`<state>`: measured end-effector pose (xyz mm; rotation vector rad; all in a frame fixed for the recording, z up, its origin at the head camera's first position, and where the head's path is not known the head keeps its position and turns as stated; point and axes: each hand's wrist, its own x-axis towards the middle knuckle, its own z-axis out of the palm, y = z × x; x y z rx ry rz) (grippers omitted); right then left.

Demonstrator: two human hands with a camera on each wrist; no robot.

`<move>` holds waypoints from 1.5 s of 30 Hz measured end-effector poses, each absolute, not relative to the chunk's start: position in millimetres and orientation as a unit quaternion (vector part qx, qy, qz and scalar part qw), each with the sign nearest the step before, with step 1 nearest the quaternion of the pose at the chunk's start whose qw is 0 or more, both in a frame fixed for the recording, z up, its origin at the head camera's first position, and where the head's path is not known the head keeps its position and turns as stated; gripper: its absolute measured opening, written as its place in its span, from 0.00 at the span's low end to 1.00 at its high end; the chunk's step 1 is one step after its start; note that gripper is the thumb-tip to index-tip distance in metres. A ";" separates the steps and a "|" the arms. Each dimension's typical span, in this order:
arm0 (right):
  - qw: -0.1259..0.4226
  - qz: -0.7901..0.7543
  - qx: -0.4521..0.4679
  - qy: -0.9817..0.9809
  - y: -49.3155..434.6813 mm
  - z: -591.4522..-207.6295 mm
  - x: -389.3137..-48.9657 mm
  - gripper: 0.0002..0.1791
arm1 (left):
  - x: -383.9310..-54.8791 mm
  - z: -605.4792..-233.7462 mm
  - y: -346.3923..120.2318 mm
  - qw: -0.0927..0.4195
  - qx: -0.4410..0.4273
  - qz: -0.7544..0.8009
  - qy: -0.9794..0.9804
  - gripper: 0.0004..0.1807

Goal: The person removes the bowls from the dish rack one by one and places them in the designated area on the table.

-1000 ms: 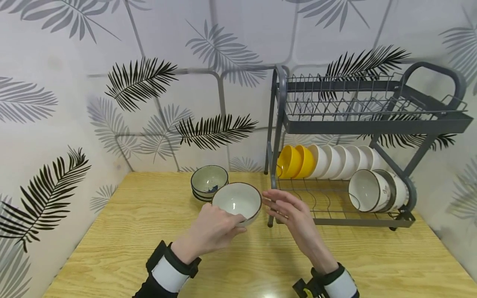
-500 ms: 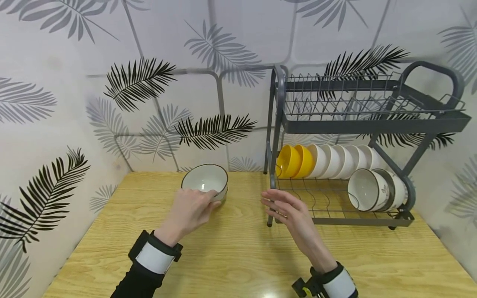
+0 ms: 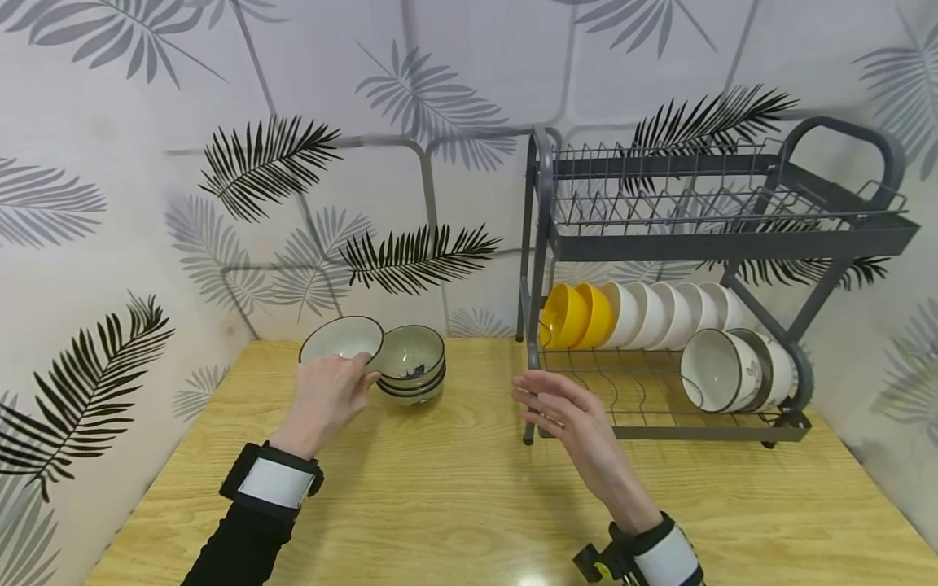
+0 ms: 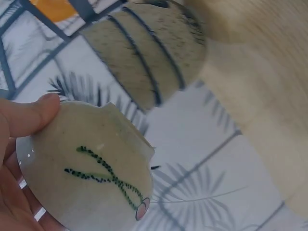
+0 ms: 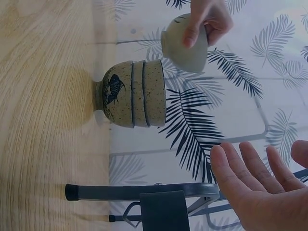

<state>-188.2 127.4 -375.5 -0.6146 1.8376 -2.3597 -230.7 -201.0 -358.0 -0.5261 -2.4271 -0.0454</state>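
Note:
My left hand (image 3: 326,403) grips a white bowl (image 3: 339,338) with a dark rim by its near edge, thumb on one side and fingers on the other. In the left wrist view its outside shows a green sprig and a pink spot. Beside it, to the right, stands a stack of grey-green bowls (image 3: 414,358), speckled and with a dark fish drawing (image 5: 115,88). Seen from the right wrist, the held white bowl (image 5: 185,45) hangs in the air, higher than the stack. My right hand (image 3: 575,427), fingers extended and holding nothing, is by the rack's left front leg.
A two-tier grey dish rack (image 3: 733,244) stands at the right. Its lower tier holds yellow bowls (image 3: 595,317), several white bowls (image 3: 648,317) and larger patterned bowls (image 3: 712,370). A leaf-patterned wall closes off the back of the wooden table (image 3: 440,496).
My left hand has carried the white bowl leftward, passing over the grey-green stack to its left side. The right hand has stayed nearly still.

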 end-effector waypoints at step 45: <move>0.034 -0.773 -0.187 0.606 132.8 -373.2 -191.4 0.20 | -268.4 -433.2 -237.1 0.147 -0.044 -0.088 -0.984 0.07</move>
